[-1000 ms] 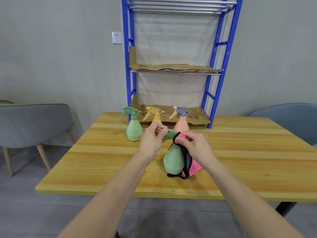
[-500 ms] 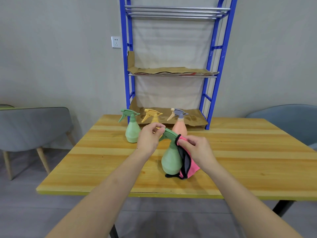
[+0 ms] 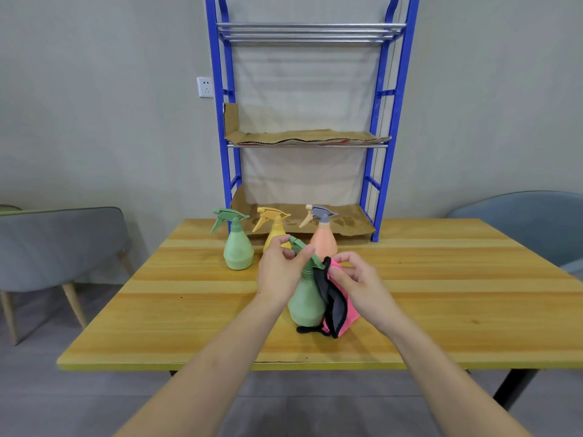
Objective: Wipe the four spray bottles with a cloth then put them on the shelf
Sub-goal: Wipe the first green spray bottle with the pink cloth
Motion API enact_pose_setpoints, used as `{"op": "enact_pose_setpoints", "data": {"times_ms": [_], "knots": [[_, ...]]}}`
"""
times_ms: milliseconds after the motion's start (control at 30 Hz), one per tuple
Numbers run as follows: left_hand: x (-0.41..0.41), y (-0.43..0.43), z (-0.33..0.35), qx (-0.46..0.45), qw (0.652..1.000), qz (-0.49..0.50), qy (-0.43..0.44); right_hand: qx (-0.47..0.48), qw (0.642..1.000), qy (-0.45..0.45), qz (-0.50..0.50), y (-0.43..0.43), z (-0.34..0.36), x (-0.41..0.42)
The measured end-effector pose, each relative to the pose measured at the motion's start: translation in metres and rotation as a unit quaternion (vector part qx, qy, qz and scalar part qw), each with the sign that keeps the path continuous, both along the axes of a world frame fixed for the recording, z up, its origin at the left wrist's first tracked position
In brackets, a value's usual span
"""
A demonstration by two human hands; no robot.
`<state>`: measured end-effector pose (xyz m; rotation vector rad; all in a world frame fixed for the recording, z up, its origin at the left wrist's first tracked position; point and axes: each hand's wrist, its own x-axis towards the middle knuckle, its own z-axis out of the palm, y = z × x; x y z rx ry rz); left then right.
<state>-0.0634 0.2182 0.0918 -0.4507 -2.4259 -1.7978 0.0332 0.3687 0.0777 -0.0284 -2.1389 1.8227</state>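
Bottle being wiped: the green bottle (image 3: 305, 302) stands upright near the front of the surface (image 3: 441, 294), between the two hands.
Left hand: the left hand (image 3: 279, 274) pinches the spray top (image 3: 301, 247) of that bottle with thumb and fingers.
Right hand: the right hand (image 3: 358, 280) pinches the top of the pink and black cloth (image 3: 337, 305). The cloth hangs down against the right side of the bottle, and its loose end lies on the surface.
Step now: this looks like wiping the first bottle, up by the neck.
How to do it well: hold the top firmly so the bottle does not tip. Rub all the way round, from the neck down to the bottom. Turn the bottle to reach the far side. Do not squeeze the trigger, or it may spray.
Other bottles: the second green bottle (image 3: 238, 249), the yellow bottle (image 3: 275, 233) and the orange bottle (image 3: 324, 242) stand in a row at the back. They probably still need wiping.
Shelf: the blue shelf (image 3: 383, 121) stands just behind them. Brown cardboard (image 3: 347, 223) lies on its low and middle levels. No bottle is on it yet.
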Motion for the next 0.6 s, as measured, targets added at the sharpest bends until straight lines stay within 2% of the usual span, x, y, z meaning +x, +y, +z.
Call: {"op": "enact_pose_setpoints", "data": {"times_ms": [100,267,500,600], "knots": [[-0.004,0.003,0.002,-0.015,1.0,-0.007,-0.014,0.009,1.0,0.015,0.004,0.003,-0.001,-0.002],[-0.007,0.005,0.012,0.003,0.997,-0.041,-0.061,-0.001,0.996,0.055,-0.076,0.009,-0.006,-0.01],[-0.012,-0.005,0.018,-0.013,0.988,-0.152,-0.034,0.057,0.977,0.087,-0.187,0.009,-0.01,-0.021],[-0.012,-0.007,0.017,-0.018,0.986,-0.163,-0.013,0.043,0.966,0.109,-0.229,0.002,-0.01,-0.026]]}}
